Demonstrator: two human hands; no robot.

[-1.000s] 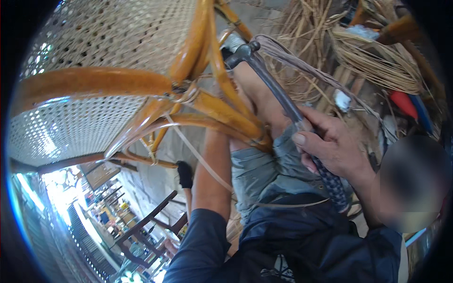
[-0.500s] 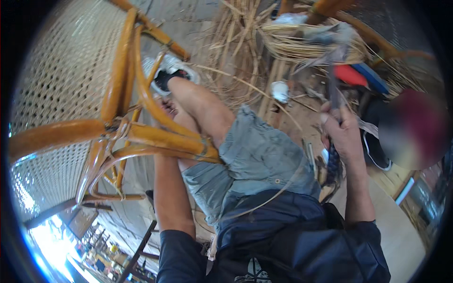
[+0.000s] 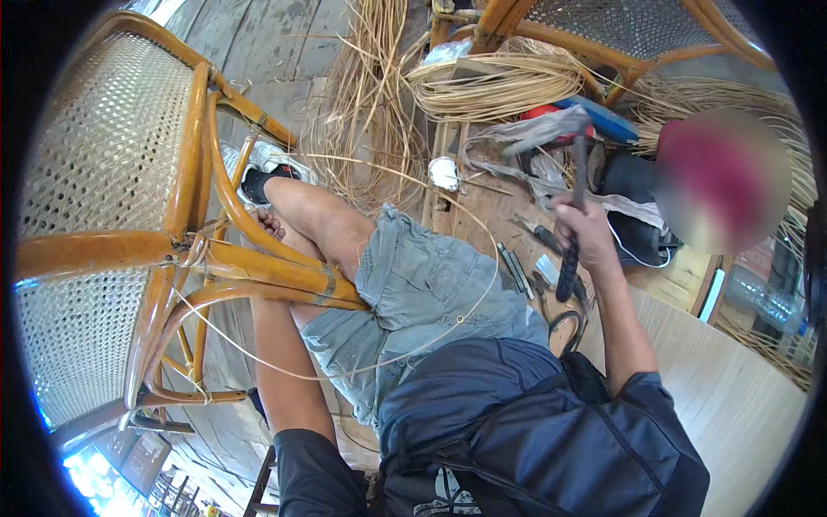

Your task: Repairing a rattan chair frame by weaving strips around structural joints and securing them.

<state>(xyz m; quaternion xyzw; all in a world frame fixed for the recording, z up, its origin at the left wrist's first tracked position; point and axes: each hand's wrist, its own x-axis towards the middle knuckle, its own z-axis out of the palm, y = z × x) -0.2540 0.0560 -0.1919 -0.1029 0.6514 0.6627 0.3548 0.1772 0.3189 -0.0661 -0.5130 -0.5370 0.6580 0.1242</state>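
My right hand is closed around the dark grip of a hammer, its blurred head pointing away from me. My left hand reaches under the rattan chair, near my shin. Its fingers look curled; the chair frame partly hides it, and what they hold, if anything, does not show. The chair lies tipped against my legs, with woven cane panels at the left. A thin rattan strip leaves a chair joint and loops across my lap.
Pliers, scissors and a screwdriver-like tool lie on boards beside my right thigh. Beyond are a white cup, grey rags, a rattan coil and loose strands. Another chair stands at the back.
My view has shifted, so the chair and my legs appear farther left. The hammer has swung in my right hand, its head now tilted differently. My left hand stays under the chair.
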